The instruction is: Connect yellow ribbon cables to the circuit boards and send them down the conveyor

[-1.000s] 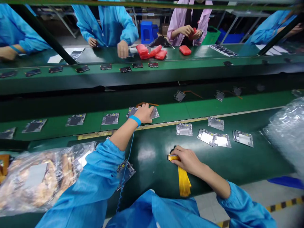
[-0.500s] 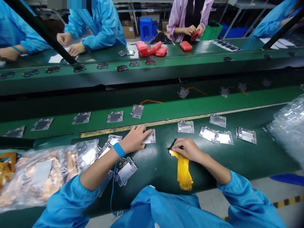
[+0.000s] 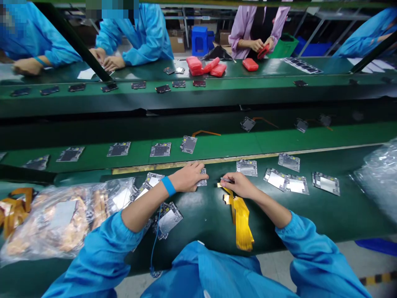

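My left hand [image 3: 190,177] rests on the bench with its thumb and fingers around a small circuit board [image 3: 203,177], holding it down; the hand covers most of the board. In my right hand [image 3: 240,184] is a slim grey tool that looks like tweezers [image 3: 228,180], pinched between thumb and fingers. At its tip is the end of a yellow flex cable [image 3: 231,200], lifted from a stack of yellow flex cables [image 3: 243,225] lying below the hand. A blue wrist strap [image 3: 168,186] circles my left wrist.
More circuit boards [image 3: 296,184] lie to the right, others [image 3: 169,219] beside my left forearm. Plastic bags [image 3: 62,223] of copper-coloured parts sit at left, bubble wrap [image 3: 380,182] at right. Beyond runs a green conveyor [image 3: 223,145] carrying boards; co-workers sit across it.
My right hand has moved up and toward the left hand, drawing one yellow flex cable away from the stack. The left hand stays on its board. The view has shifted slightly.
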{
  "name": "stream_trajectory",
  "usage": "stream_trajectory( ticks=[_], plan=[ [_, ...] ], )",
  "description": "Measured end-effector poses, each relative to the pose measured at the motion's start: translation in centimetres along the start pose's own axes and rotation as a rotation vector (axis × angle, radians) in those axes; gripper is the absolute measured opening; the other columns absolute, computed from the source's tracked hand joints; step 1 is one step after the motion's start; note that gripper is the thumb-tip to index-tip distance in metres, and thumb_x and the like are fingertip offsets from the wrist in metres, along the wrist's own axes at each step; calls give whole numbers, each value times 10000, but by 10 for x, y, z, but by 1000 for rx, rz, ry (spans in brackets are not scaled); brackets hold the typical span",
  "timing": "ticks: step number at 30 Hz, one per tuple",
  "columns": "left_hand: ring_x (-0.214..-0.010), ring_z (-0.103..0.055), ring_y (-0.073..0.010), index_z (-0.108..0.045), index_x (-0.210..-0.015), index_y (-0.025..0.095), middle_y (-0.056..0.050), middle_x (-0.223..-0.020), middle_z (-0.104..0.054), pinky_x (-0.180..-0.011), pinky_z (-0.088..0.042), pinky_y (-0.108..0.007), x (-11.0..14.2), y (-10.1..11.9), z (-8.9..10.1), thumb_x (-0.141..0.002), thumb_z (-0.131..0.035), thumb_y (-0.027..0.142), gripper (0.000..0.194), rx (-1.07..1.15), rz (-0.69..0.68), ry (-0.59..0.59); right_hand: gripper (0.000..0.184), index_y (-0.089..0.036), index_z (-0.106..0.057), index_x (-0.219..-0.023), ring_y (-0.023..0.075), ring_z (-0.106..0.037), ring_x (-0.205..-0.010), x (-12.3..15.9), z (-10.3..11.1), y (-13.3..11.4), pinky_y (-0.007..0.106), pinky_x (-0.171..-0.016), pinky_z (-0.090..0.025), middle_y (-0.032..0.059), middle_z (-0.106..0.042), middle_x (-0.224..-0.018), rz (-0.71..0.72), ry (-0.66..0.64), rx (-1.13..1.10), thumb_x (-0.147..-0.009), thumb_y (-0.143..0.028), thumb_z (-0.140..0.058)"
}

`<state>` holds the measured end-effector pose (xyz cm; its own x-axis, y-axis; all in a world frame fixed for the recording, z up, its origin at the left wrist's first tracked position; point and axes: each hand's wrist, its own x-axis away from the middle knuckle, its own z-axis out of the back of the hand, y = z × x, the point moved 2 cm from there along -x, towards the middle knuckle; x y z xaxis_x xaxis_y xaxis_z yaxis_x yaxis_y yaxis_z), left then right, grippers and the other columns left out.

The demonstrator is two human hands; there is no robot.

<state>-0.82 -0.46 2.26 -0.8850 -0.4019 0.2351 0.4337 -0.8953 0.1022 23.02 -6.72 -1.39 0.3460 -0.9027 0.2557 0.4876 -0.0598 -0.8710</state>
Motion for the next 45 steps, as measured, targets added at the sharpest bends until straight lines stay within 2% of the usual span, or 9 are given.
stream_trajectory(
  ticks=[4,9,16,29,34,40,45],
  plan=[
    [-1131,-546,-341,-675,-1158,233,-147,-1205,-538,-938,-472,-444,2,0,-3,-840,-663,193,321,39,32,47,326,-168,-642,-725,129,-469,-638,-14,-5,1,235,-581,-302,-22,-572,-659,2,19,80,-902,-440,-617],
    [-1132,-543,-331,-670,-1083,192,-159,-1210,-535,-973,-467,-450,6,-1,-10,-897,-620,206,193,77,73,93,229,-172,-728,-776,136,-522,-651,-37,-11,-10,241,-591,-301,-13,-642,-686,-56,99,231,-905,-338,-638],
    [-1159,-507,-323,-654,-1064,187,-158,-1255,-528,-993,-448,-450,11,2,-15,-928,-611,222,147,80,80,154,187,-223,-795,-858,162,-602,-700,-50,-13,-23,243,-607,-315,8,-726,-749,-100,124,385,-907,-342,-659],
    [-1181,-499,-341,-674,-1075,186,-169,-1289,-529,-1004,-447,-484,12,1,-20,-926,-625,225,162,100,86,164,164,-235,-799,-863,166,-608,-716,-52,-11,-26,255,-608,-307,7,-738,-778,-103,63,446,-920,-310,-665],
    [-1156,-496,-336,-665,-1170,214,-157,-1249,-530,-990,-441,-476,12,3,-18,-951,-617,263,229,71,78,148,171,-240,-815,-876,161,-599,-680,-59,-11,-27,263,-599,-306,6,-739,-762,-96,30,489,-924,-307,-665],
    [-1154,-499,-341,-591,-1400,292,-155,-1249,-531,-979,-437,-470,11,7,-14,-969,-604,270,431,2,68,110,146,-263,-824,-891,178,-638,-717,-61,-12,-31,263,-605,-324,15,-757,-782,-114,38,523,-911,-300,-683],
    [-1163,-500,-349,-617,-1390,308,-165,-1266,-535,-960,-443,-472,9,11,-13,-974,-583,267,420,-26,75,92,153,-277,-809,-963,214,-680,-845,-55,-11,-35,271,-645,-364,31,-780,-903,-92,16,595,-943,-336,-670]
  ],
)
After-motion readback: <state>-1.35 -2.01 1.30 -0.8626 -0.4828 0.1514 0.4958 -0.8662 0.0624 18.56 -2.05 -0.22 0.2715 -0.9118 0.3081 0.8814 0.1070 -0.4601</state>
